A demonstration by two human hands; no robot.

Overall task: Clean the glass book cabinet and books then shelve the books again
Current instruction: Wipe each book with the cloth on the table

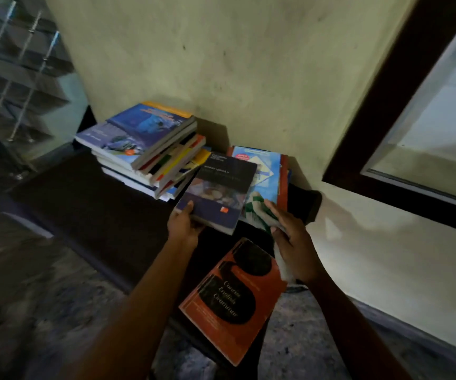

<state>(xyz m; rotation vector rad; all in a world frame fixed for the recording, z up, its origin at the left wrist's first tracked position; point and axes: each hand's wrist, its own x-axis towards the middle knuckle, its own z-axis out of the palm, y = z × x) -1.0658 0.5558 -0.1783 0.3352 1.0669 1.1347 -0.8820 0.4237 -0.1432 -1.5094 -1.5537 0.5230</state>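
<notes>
I am holding a dark book (217,192) with my left hand (184,224): the thumb is lying on its front cover near the lower left corner and the other fingers are going under it, so the hand is closed around that corner. The book is tilting up away from me, and its far edge is hanging over the gap between two piles. My right hand (290,242) is closed around a cloth (259,208), which is white with some green; one part of the cloth is sticking out past my fingers and another part is hanging down below my wrist. This hand is staying just beside the right edge of the dark book, and I cannot tell if the cloth is touching it. Under both forearms an orange book (232,300) is lying flat with the cover up, and I am reading "English Grammar" on its black shape. Behind the cloth a light blue book (265,171) is lying on top of a small pile with a red edge. To the left of it a taller stack of books (144,149) is standing against the wall (235,64), with a blue cover on top and the books not lined up evenly. All these books are resting on a dark mat (89,215) on the floor. To the right, a dark wooden frame (386,111) with glass is running along the wall.
</notes>
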